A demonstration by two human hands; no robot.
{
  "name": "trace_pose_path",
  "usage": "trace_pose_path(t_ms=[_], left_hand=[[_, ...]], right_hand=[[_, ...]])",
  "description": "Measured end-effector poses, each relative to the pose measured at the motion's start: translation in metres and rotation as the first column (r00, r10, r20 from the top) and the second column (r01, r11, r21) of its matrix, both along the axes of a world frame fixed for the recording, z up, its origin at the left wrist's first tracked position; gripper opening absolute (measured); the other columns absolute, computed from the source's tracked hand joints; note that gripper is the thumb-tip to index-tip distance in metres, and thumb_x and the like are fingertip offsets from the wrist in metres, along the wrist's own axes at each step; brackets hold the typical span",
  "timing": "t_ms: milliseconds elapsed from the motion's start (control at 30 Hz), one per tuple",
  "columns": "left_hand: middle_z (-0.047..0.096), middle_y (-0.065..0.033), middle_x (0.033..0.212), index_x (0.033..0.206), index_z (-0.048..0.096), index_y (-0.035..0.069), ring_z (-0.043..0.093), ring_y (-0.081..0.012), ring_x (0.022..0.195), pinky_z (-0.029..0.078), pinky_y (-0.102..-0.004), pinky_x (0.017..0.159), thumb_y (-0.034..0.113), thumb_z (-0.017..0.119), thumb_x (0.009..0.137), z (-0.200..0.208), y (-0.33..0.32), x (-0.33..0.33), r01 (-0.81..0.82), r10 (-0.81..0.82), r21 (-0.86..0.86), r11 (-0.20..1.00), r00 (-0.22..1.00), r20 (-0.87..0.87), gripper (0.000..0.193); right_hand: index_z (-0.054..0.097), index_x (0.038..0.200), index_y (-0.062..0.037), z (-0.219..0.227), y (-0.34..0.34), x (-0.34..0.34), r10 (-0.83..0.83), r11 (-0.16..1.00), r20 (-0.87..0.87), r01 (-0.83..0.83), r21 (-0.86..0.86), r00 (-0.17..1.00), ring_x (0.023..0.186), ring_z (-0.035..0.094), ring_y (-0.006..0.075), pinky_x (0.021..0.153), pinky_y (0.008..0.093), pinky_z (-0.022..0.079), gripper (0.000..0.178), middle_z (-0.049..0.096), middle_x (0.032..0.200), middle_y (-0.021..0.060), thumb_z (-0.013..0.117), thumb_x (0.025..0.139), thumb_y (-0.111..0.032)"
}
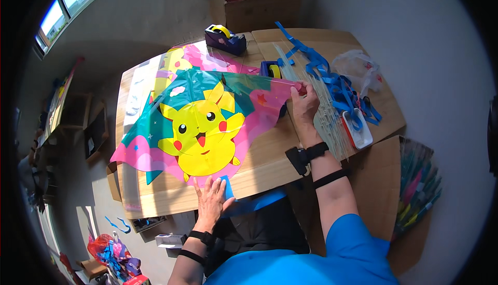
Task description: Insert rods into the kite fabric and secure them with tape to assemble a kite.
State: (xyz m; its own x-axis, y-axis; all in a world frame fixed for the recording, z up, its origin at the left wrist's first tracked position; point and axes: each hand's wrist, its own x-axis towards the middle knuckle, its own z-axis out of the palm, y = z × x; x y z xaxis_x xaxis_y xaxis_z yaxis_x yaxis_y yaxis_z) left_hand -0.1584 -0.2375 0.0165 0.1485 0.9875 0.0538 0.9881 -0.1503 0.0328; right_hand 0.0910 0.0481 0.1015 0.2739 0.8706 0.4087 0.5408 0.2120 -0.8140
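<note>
A plastic kite (202,114) printed with a yellow cartoon creature on teal and pink lies spread on the wooden table (264,168). My left hand (211,199) presses flat on the kite's near corner at the table's front edge, beside a blue strip. My right hand (305,103) pinches the kite's right corner next to a bundle of thin clear rods (324,108). A purple tape dispenser (271,70) sits just behind that corner.
A second tape dispenser (225,37) stands at the table's back. Blue ribbons (332,80), a white tray with scissors (358,127) and a clear bag (358,67) lie at the right. A cardboard box (254,5) stands behind. Packed kites (417,186) rest at right.
</note>
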Motion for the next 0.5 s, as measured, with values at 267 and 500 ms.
trace_pose_path(t_ms=[267, 500], left_hand=[[0.053, -0.0038, 0.129, 0.131, 0.053, 0.014, 0.036, -0.0268, 0.132, -0.005, -0.0618, 0.113, 0.051, 0.059, 0.083, 0.003, 0.004, 0.008, 0.006, -0.005, -0.020, 1.000, 0.998, 0.056, 0.060], [0.049, -0.0021, 0.134, 0.136, 0.048, 0.017, 0.033, -0.0267, 0.135, -0.005, -0.0631, 0.112, 0.056, 0.051, 0.087, -0.002, 0.005, 0.008, 0.000, 0.002, -0.061, 0.998, 0.999, 0.037, 0.063]], right_hand=[[0.063, 0.099, -0.0084, -0.069, -0.090, -0.003, 0.226, 0.858, 0.717, -0.483, 0.174, 0.659, 0.096, 0.058, 0.0202, 0.090, 0.0390, 0.041, 0.022, 0.062, 0.097, 0.0040, 0.058, 0.077, -0.011], [0.065, 0.087, -0.0016, -0.066, 0.035, 0.031, -0.003, 0.914, -0.020, -0.005, -0.405, 1.000, 0.076, 0.062, 0.0286, 0.069, 0.0415, 0.047, 0.028, 0.065, 0.078, 0.0137, 0.065, 0.081, -0.029]])
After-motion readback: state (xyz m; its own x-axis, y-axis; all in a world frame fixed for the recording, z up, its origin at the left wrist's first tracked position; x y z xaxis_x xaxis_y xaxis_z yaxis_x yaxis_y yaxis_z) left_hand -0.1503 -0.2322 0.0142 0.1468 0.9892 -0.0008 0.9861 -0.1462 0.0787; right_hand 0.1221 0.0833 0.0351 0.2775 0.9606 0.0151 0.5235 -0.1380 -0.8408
